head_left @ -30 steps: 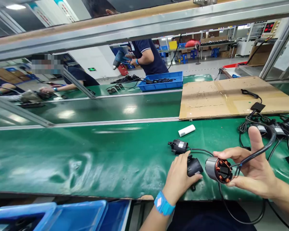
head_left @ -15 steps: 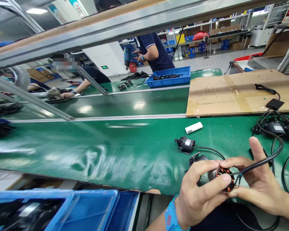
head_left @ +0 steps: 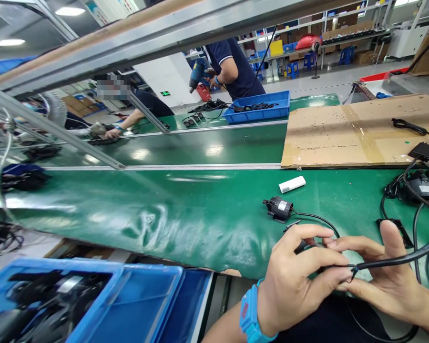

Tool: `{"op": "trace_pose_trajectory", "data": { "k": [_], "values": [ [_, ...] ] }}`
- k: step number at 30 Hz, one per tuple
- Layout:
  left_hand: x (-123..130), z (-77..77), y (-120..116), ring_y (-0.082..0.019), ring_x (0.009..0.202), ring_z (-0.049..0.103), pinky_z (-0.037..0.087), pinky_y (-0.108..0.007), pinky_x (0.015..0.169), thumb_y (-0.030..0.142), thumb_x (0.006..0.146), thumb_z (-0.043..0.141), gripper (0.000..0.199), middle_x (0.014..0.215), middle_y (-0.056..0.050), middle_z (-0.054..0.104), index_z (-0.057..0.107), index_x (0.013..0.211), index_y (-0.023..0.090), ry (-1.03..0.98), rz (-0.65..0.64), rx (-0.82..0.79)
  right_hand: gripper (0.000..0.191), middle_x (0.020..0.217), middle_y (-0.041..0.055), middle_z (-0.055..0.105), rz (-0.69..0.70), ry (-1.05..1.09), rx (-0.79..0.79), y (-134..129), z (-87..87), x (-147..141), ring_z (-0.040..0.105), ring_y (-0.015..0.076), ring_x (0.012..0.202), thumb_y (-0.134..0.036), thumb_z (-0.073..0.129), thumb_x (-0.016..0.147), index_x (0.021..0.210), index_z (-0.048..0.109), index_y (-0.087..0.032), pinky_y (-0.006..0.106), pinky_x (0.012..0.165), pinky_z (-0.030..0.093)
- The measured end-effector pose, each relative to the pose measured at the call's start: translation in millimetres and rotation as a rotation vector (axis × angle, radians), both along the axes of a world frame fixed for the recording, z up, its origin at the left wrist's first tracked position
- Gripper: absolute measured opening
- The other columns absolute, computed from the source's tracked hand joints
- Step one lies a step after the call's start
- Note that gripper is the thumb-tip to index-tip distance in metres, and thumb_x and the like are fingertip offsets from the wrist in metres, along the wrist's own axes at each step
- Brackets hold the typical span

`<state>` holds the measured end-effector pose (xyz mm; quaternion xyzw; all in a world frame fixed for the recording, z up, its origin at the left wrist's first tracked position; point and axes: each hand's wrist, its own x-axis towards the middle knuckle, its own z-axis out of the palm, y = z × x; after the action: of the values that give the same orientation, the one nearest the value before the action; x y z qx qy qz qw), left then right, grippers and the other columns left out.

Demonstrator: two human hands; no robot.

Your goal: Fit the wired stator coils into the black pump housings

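My left hand [head_left: 303, 276], with a blue wristband [head_left: 249, 312], is closed, thumb and fingertips pinched at the stripped end of a thick black cable [head_left: 396, 261]. Thin wires [head_left: 353, 272] fan out there. Facing it, my right hand [head_left: 386, 276] curls its index finger and thumb around the same spot, its other fingers raised under the cable. The copper-wound motor stator seen earlier is now hidden behind my fingers. Beyond my hands lies a small black pump [head_left: 279, 209] with a lead, and a white stick-shaped piece [head_left: 292, 184] is behind it.
Black pumps with cables [head_left: 423, 188] lie at the right, by a cardboard sheet [head_left: 329, 128]. Lower left, a blue bin [head_left: 148, 286] holds black parts. A metal frame bar [head_left: 157, 45] crosses above the green bench [head_left: 200, 209]. Across it, one person [head_left: 232, 66] holds a power drill; another leans over.
My left fingers have closed over the stator and pinch at the wires, hiding the copper windings. The right hand keeps nearly the same pose. The view has turned slightly left.
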<state>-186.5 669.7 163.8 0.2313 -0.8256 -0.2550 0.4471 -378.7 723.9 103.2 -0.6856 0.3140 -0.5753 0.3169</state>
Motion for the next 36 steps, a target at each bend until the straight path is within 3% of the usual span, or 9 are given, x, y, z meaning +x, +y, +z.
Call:
{"op": "trace_pose_trajectory", "data": {
  "k": [3,7,10,12,18,26,29,32,36],
  "values": [
    [0,-0.2,-2,-0.013,0.103,0.067,0.057,-0.023,0.089,0.024,0.084,0.078,0.014,0.118,-0.005,0.065,0.072,0.097,0.021,0.034,-0.007,0.015,0.101,0.121,0.0021,0.066,0.0,0.001,0.01,2,-1.2,1,0.066,0.0171,0.116,-0.012,0.065,0.092,0.161,0.0,-0.047,0.034,0.101,0.057],
    [23,-9.1,-14,-0.021,0.121,0.061,0.053,-0.035,0.102,0.052,0.086,0.072,0.05,0.134,-0.011,0.059,0.063,0.124,0.021,-0.026,0.128,0.049,0.105,0.117,0.0032,0.07,-0.134,-0.043,0.08,-1,1.4,-5,0.069,0.0229,0.111,-0.017,0.069,0.088,0.162,0.0,-0.046,0.039,0.099,0.058],
    [41,-32.1,-19,-0.026,0.117,0.06,0.052,-0.044,0.098,0.056,0.087,0.07,0.048,0.124,-0.012,0.064,0.064,0.117,0.02,-0.268,0.311,0.027,0.115,0.115,0.0063,0.071,-0.306,-0.074,0.179,-14,0.3,-14,0.07,0.0298,0.106,-0.024,0.077,0.08,0.163,-0.001,-0.043,0.047,0.098,0.057],
    [45,-55.3,-17,-0.031,0.118,0.059,0.052,-0.049,0.096,0.059,0.081,0.075,0.057,0.129,-0.013,0.063,0.064,0.121,0.02,-0.474,0.286,-0.012,0.117,0.113,0.0073,0.071,-0.365,-0.091,0.244,-26,-4.0,-19,0.07,0.0308,0.107,-0.027,0.08,0.077,0.163,0.002,-0.042,0.048,0.1,0.056],
    [60,-101.2,-9,-0.028,0.134,0.047,0.049,-0.045,0.11,0.016,0.082,0.073,0.041,0.146,-0.01,0.051,0.062,0.121,0.019,-0.581,0.259,-0.046,0.116,0.12,0.0088,0.069,-0.315,-0.068,0.336,-64,-27.2,-18,0.068,0.0262,0.111,-0.029,0.081,0.08,0.163,0.002,-0.04,0.046,0.104,0.054],
    [137,-80.1,-43,-0.034,0.135,0.046,0.045,-0.053,0.106,0.027,0.09,0.07,0.032,0.143,-0.015,0.052,0.061,0.119,0.018,-0.704,0.577,-0.19,0.118,0.124,0.0078,0.066,-0.268,0.024,0.503,-126,-83.0,-15,0.066,0.0241,0.113,-0.042,0.082,0.081,0.163,-0.001,-0.033,0.05,0.11,0.049],
    [117,-67.0,-64,-0.034,0.139,0.043,0.042,-0.052,0.109,0.029,0.087,0.073,0.045,0.144,-0.013,0.053,0.059,0.129,0.019,-0.729,0.501,-0.289,0.094,0.129,0.0064,0.065,-0.28,0.265,0.582,-133,-91.9,-20,0.066,0.0239,0.114,-0.051,0.075,0.085,0.161,0.024,-0.029,0.045,0.107,0.051],
    [82,-61.1,-93,-0.034,0.144,0.038,0.037,-0.054,0.116,0.025,0.084,0.076,0.056,0.149,-0.008,0.051,0.057,0.137,0.021,-0.875,0.36,-0.295,0.052,0.114,0.0045,0.071,-0.408,0.575,0.627,-126,-82.6,-25,0.069,0.0244,0.093,-0.063,0.063,0.088,0.122,0.068,-0.024,0.04,0.084,0.056],
    [56,-73.0,-125,-0.031,0.13,0.052,0.047,-0.049,0.109,0.022,0.083,0.077,0.049,0.135,-0.006,0.062,0.062,0.13,0.017,-0.955,0.222,-0.218,0.046,0.101,-0.0006,0.073,-0.383,0.675,0.651,-111,-67.1,-15,0.067,0.021,0.088,-0.068,0.054,0.093,0.101,0.073,-0.027,0.034,0.076,0.051]
  ]
}}
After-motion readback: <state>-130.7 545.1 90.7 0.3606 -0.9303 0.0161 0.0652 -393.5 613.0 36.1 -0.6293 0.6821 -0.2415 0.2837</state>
